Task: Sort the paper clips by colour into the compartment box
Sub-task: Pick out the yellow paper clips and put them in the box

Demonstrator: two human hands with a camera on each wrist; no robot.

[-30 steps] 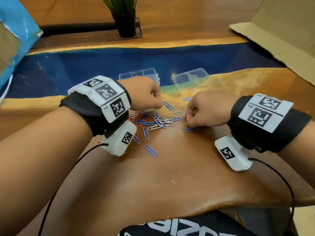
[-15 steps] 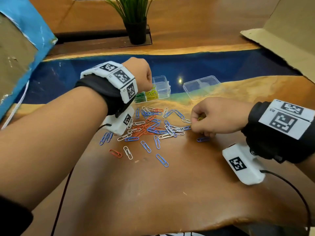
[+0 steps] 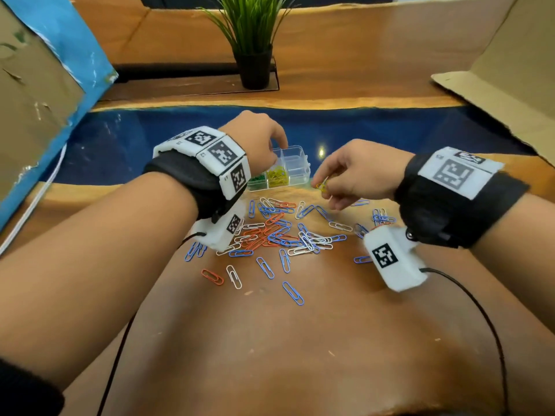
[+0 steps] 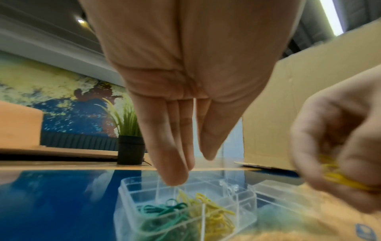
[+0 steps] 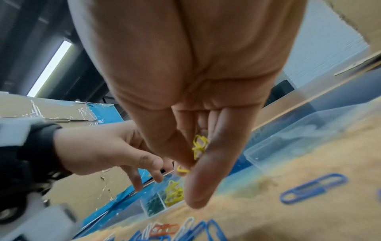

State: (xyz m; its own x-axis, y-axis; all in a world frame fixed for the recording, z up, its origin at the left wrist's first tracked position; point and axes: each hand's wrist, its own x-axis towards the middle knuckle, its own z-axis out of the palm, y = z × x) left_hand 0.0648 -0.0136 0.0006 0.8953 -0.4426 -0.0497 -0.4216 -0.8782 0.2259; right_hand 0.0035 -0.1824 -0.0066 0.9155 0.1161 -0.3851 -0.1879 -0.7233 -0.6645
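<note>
A clear compartment box (image 3: 300,172) stands at the far edge of the wooden table; one cell holds green clips (image 3: 258,178), the cell beside it yellow clips (image 3: 277,175). My left hand (image 3: 271,145) hangs over the box with straight fingers (image 4: 175,171) pointing down, holding nothing. Just right of the box, my right hand (image 3: 322,183) pinches a few yellow paper clips (image 5: 199,146) above the table. A loose pile of blue, white and red clips (image 3: 282,232) lies between my wrists.
The clear lid (image 5: 299,138) lies right of the box, hidden behind my right hand in the head view. A potted plant (image 3: 252,40) stands at the back. Cardboard walls (image 3: 495,70) rise at left and right. Stray clips (image 3: 292,292) lie nearer me.
My left hand rose from the pile to the box and its fingers straightened. My right hand lifted off the table with yellow clips and moved toward the box.
</note>
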